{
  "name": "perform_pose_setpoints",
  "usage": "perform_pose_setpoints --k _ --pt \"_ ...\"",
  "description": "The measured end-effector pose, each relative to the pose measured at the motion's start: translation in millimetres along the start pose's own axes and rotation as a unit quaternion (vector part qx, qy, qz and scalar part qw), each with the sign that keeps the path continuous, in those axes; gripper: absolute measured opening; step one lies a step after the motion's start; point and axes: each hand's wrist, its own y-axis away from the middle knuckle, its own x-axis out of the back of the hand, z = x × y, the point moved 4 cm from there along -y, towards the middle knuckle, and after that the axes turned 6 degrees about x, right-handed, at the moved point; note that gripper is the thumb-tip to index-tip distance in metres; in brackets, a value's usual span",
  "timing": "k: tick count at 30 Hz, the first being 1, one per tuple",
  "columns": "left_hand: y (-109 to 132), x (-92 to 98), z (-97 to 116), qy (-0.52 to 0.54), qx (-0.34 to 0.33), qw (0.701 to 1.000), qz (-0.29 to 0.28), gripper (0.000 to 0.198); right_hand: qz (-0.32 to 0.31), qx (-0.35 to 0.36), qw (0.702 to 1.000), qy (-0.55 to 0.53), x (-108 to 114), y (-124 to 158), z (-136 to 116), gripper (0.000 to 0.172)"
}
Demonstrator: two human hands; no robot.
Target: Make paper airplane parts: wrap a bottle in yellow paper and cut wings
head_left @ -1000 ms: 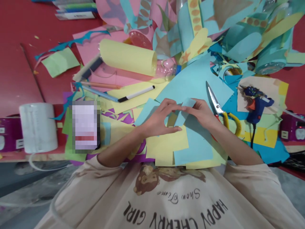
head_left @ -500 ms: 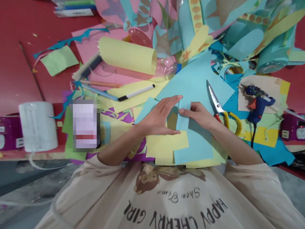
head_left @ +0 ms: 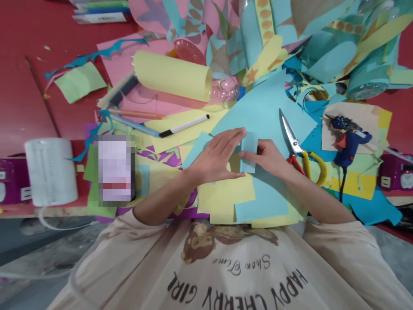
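A small folded piece of light-blue paper [head_left: 249, 161] is between my two hands, above layered paper sheets. My left hand [head_left: 209, 155] spans it in a wide C shape, fingertips at its far end and thumb at its near end. My right hand [head_left: 272, 158] pinches its right side, the thumb lying across the face and the other fingers curled, partly hidden behind it. Right of this hand lie open scissors [head_left: 295, 144] with red and yellow handles. A large light-blue sheet [head_left: 261, 107] is spread beyond the fingers.
A capped marker [head_left: 185, 125], pencils and a phone [head_left: 116, 170] with a blurred screen lie left. Behind stand a yellow paper tube [head_left: 172, 75] around a plastic bottle and several paper-decorated bottles. A blue glue gun [head_left: 350, 148] with a cord rests at right.
The folded paper has tilted slightly and looks a little shorter, with my left thumb and fingertips drawn slightly closer together. My right hand keeps its pinch.
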Motion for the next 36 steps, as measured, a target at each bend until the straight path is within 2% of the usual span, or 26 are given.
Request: perform_pose_setpoints --k 3,7,12,15,19,25,28,30,32,36 --pt "0 1.7 1 0.012 -0.001 1.0 -0.011 0.106 -0.015 0.005 1.0 -0.008 0 -1 0 0.046" --pt "0 3.1 2 0.051 -0.007 0.998 -0.028 0.107 -0.072 0.001 0.997 -0.041 -1 0 1 0.039" --pt "1 3.0 1 0.08 -0.012 0.997 -0.02 0.107 -0.109 -0.019 0.989 -0.099 -4 1 -1 0.029" --pt "2 2.5 -1 0.08 0.003 0.997 -0.009 0.109 -0.097 -0.022 0.992 -0.083 -4 2 -1 0.031" --pt "2 1.6 -4 0.064 0.011 0.998 -0.003 0.109 -0.066 -0.016 0.997 -0.026 -2 1 0 0.044" --pt "2 -1.6 -4 0.037 -0.011 0.999 0.002 0.103 -0.045 -0.005 0.999 0.005 -2 1 0 0.045" --pt "2 -1.7 -4 0.073 0.001 0.997 -0.013 0.104 -0.053 0.001 0.999 0.012 -2 2 0 0.045" --pt "1 0.6 -4 0.13 0.033 0.991 -0.019 0.11 -0.057 0.008 0.998 0.013 -2 3 -2 0.045" --pt "-1 4.2 -7 0.209 0.098 0.973 -0.013 0.104 -0.063 0.02 0.998 0.0 -2 3 -4 0.045" --pt "-4 7.2 -11 0.305 0.265 0.915 -0.017 0.047 -0.077 0.05 0.995 -0.027 -5 2 -8 0.041"
